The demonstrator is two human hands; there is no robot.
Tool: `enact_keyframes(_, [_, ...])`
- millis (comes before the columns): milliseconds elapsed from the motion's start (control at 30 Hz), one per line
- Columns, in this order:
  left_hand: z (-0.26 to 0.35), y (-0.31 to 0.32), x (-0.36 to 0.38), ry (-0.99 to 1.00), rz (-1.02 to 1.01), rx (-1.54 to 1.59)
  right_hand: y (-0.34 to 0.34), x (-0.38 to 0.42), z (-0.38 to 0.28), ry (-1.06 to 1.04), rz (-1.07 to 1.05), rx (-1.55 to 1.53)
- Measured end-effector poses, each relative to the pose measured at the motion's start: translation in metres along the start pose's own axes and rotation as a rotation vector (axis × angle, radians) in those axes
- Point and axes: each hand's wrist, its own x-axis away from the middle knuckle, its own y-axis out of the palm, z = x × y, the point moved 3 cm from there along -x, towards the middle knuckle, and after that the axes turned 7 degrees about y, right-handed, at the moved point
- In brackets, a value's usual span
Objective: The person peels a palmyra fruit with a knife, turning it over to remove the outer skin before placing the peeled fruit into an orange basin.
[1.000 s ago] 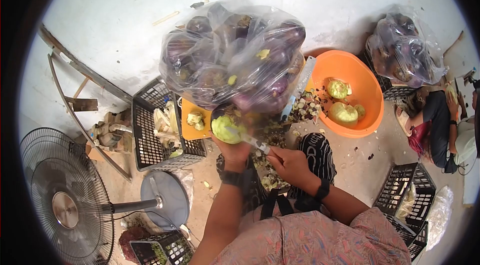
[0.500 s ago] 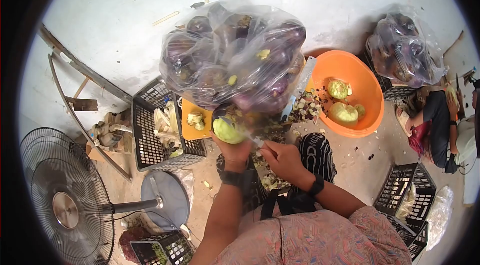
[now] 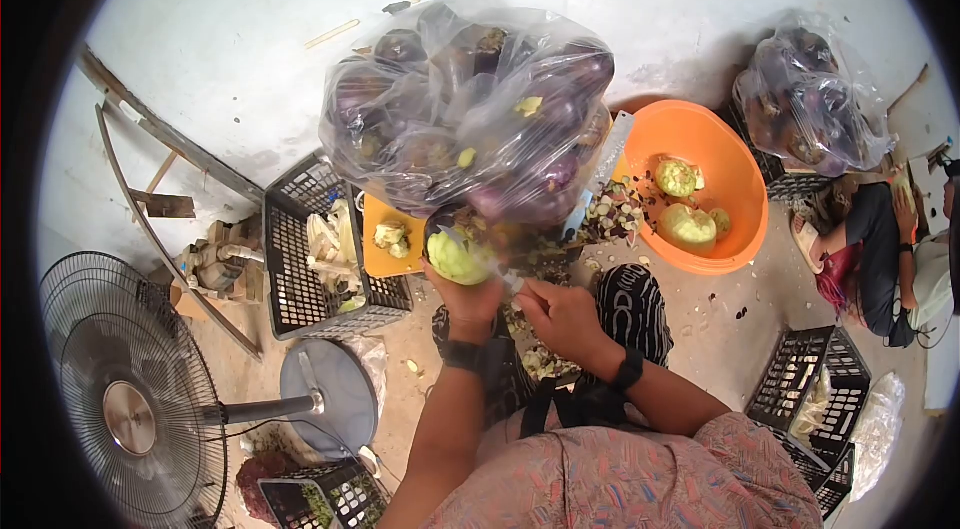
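My left hand is closed round the lower side of an eggplant. Pale green flesh shows on the side facing me, with dark skin at its far upper edge. In my right hand is a knife with a light handle, its blurred blade right beside the eggplant. Just beyond my hands rises a clear plastic bag full of purple eggplants. An orange basin to the right holds peeled eggplants. Dark and pale peelings lie heaped between bag and basin.
Left of the bag stands a black crate with pale scraps, beside a yellow board. A fan occupies the lower left. More crates and a second eggplant bag are at right, near another seated person.
The knife has shifted slightly along the eggplant, and the eggplant has turned a little in my left hand. More pale flesh shows near its top. Both arms stay almost in place.
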Motion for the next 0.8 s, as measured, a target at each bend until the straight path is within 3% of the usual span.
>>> enact_keyframes(300, [0.002, -0.005, -0.001, -0.058, -0.019, -0.023, -0.003, 0.002, 0.009, 0.102, 0.031, -0.150])
enact_keyframes(367, [0.002, 0.002, 0.003, 0.011, 0.145, -0.092, -0.011, 0.001, 0.007, 0.197, 0.109, -0.243])
enact_keyframes(567, [0.000, -0.007, -0.003, -0.018, 0.012, -0.050, -0.009, 0.003, 0.000, 0.030, 0.042, -0.102])
enact_keyframes(800, [0.001, -0.007, -0.002, -0.085, 0.000, -0.015, 0.000, 0.000, 0.008, 0.022, 0.041, -0.079])
